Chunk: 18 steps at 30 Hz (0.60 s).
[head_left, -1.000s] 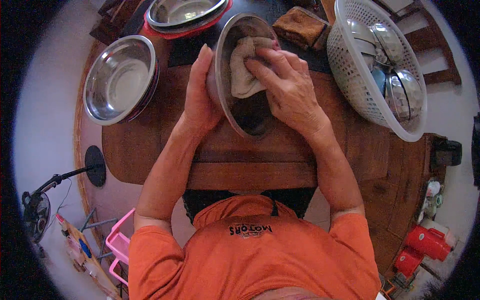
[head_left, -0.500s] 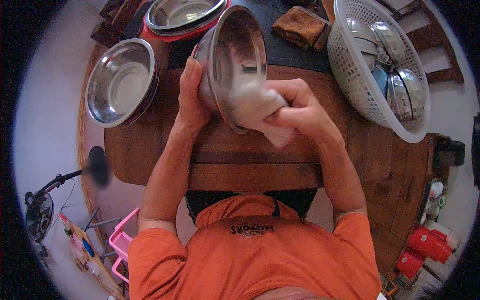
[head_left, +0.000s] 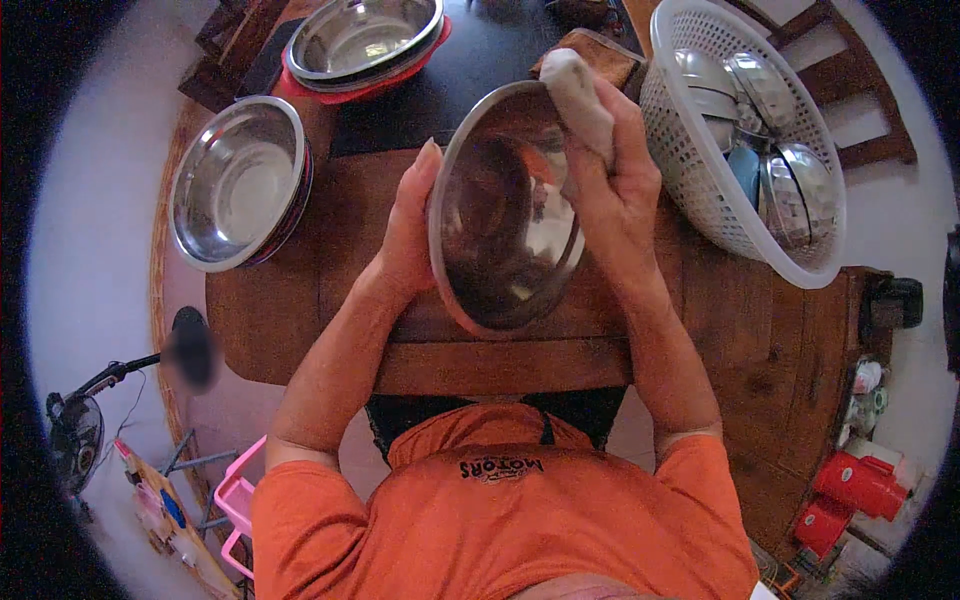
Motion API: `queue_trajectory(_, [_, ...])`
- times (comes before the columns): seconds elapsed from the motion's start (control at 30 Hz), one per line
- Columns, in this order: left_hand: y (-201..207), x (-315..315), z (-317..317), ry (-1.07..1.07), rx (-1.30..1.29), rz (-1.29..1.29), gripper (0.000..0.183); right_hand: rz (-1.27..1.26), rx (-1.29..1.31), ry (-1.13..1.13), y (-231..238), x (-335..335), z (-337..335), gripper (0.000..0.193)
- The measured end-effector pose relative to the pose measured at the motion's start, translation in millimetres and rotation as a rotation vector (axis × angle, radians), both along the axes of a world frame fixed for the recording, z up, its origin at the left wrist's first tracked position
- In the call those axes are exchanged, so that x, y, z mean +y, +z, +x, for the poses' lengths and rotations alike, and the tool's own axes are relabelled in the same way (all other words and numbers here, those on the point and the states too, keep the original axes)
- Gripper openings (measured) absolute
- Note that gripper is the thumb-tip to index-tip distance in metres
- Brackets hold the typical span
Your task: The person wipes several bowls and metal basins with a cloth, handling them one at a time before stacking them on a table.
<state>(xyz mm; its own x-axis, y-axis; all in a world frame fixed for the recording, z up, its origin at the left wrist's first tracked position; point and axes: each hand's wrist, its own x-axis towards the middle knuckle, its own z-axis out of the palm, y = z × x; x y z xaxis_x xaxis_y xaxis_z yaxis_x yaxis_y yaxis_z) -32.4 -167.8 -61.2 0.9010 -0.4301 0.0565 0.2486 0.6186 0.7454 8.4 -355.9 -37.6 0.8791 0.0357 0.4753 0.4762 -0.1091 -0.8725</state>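
A shiny steel bowl (head_left: pixel 490 230) is held tilted above the wooden table, its hollow side turned toward me and to the right. My left hand (head_left: pixel 408 225) grips it from the left, thumb up along the outer side and the other fingers hidden behind the bowl. At the upper right rim, my right hand (head_left: pixel 622 190) is closed around a whitish cloth (head_left: pixel 580 100), which bunches up past the fingers and lies against the rim. Some of the right fingers are hidden.
Stacked steel bowls (head_left: pixel 240 185) stand at the left of the table (head_left: pixel 300 320). More bowls sit on something red (head_left: pixel 440 45) at the back. A brown folded cloth (head_left: pixel 610 60) lies behind my right hand. A white perforated basket (head_left: pixel 690 170) with several metal bowls stands at the right.
The bowl has come lower, nearer to me, with its inside turned more into view. My right hand and the cloth have moved from inside the bowl up to its upper right rim.
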Motion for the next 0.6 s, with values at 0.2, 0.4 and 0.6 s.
queue_trajectory(0.2, [2, -14, 0, 0.002, 0.023, -0.065, 0.068, -0.359, -0.688, -0.009, 12, 8, -5, 0.046])
queue_trajectory(0.4, [-68, 8, 12, 0.001, 0.302, -0.581, 0.059, -0.389, -0.642, 0.303, 19, 26, -36, 0.037])
queue_trajectory(0.6, [-48, 53, -5, 0.072, 0.21, -0.122, 0.046, -0.272, -0.564, 0.529, 30, 28, -41, 0.016])
